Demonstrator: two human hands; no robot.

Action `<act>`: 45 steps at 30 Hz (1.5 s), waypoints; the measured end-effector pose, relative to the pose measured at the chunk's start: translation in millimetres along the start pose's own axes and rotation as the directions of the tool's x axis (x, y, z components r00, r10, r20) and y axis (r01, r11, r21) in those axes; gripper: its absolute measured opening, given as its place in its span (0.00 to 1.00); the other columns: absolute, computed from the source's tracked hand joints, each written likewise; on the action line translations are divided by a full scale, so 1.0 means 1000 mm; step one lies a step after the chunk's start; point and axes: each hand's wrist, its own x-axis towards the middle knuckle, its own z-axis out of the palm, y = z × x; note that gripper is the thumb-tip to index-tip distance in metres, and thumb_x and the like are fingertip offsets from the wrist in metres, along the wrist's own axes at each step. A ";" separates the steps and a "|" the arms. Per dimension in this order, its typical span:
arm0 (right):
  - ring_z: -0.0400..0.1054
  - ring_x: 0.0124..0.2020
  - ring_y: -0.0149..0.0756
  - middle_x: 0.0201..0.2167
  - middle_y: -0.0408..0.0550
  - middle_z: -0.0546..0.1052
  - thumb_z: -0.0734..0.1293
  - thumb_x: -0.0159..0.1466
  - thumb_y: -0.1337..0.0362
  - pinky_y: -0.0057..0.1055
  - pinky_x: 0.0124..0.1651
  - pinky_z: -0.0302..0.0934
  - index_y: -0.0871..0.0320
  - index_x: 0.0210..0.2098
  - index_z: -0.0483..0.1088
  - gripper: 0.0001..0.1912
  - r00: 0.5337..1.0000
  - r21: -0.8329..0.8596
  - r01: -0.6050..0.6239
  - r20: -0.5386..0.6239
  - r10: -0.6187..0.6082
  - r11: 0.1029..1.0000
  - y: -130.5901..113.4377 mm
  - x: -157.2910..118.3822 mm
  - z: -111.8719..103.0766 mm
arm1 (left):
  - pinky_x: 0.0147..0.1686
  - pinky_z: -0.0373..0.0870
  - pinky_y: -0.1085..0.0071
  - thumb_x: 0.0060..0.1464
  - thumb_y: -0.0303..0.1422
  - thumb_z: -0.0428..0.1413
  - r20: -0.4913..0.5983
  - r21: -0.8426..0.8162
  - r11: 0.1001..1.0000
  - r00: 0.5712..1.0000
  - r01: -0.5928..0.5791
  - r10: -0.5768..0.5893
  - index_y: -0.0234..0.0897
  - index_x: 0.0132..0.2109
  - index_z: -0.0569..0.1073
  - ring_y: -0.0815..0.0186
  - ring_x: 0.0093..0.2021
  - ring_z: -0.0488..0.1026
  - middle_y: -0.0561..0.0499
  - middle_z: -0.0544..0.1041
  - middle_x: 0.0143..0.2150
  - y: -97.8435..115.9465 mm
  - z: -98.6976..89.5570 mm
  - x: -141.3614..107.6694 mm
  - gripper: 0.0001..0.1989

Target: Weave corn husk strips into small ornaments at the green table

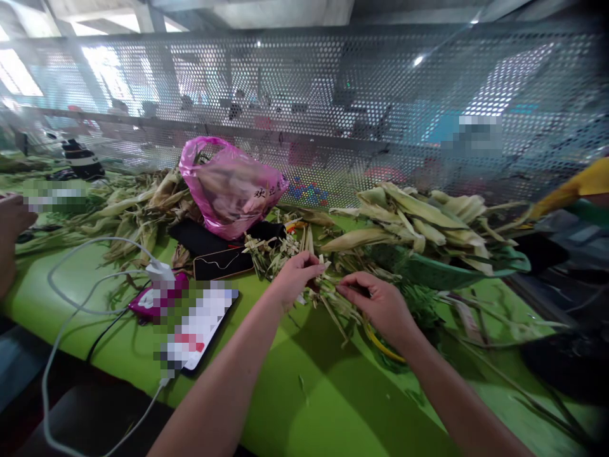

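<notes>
Above the green table, my left hand (297,274) is closed around a bundle of pale, knotted corn husk strips (304,241). Loose ends stick out above the fingers and trail down to the right. My right hand (380,297) is beside it, thumb and fingertips pinched together at the strips hanging from the bundle. Whatever sits between those fingertips is too small to make out clearly. Just behind my right hand stands a green basket (442,270) heaped with dried corn husks (419,219). A yellow ring (380,343) lies under my right wrist.
A pink plastic bag (233,184) of husks stands behind a dark phone (223,263). Nearer are a charging phone (204,330), a purple power strip (159,298) and white cables. More husks (143,203) lie left. Another person's hand (14,219) is at the left edge; a perforated metal screen (304,82) stands behind.
</notes>
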 end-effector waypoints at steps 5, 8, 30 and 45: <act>0.62 0.29 0.36 0.25 0.44 0.71 0.65 0.59 0.52 0.31 0.34 0.57 0.57 0.28 0.70 0.14 0.999 -0.009 -0.017 -0.042 0.017 1.000 0.001 0.000 0.001 | 0.19 0.60 0.79 0.44 0.35 0.62 0.148 -0.090 0.993 0.987 0.078 -0.064 0.36 0.28 0.65 0.76 0.21 0.61 0.57 0.63 0.23 0.003 -0.001 -0.004 0.12; 0.62 0.29 0.35 0.25 0.44 0.70 0.65 0.60 0.54 0.30 0.34 0.56 0.57 0.28 0.69 0.12 0.997 0.004 -0.007 -0.083 0.008 1.000 -0.003 -0.001 0.003 | 0.20 0.63 0.78 0.43 0.36 0.62 0.103 -0.120 0.990 0.993 0.074 -0.062 0.36 0.28 0.65 0.76 0.21 0.63 0.56 0.64 0.24 -0.001 -0.003 -0.001 0.13; 0.66 0.34 0.37 0.30 0.46 0.73 0.68 0.57 0.54 0.32 0.38 0.60 0.59 0.33 0.70 0.14 0.987 0.458 -0.161 0.075 0.143 0.874 0.002 -0.003 0.033 | 0.27 0.61 0.79 0.39 0.34 0.66 -0.063 -0.302 0.953 0.998 -0.018 -0.001 0.34 0.29 0.70 0.76 0.25 0.65 0.55 0.69 0.27 -0.016 0.014 0.000 0.14; 0.62 0.26 0.33 0.23 0.42 0.70 0.63 0.62 0.55 0.28 0.29 0.55 0.57 0.27 0.68 0.13 0.997 -0.011 0.039 -0.059 -0.040 0.999 -0.005 -0.008 0.021 | 0.29 0.59 0.75 0.38 0.36 0.64 -0.095 -0.168 0.986 0.995 0.010 -0.027 0.34 0.27 0.70 0.74 0.25 0.63 0.54 0.68 0.25 -0.010 0.007 0.001 0.13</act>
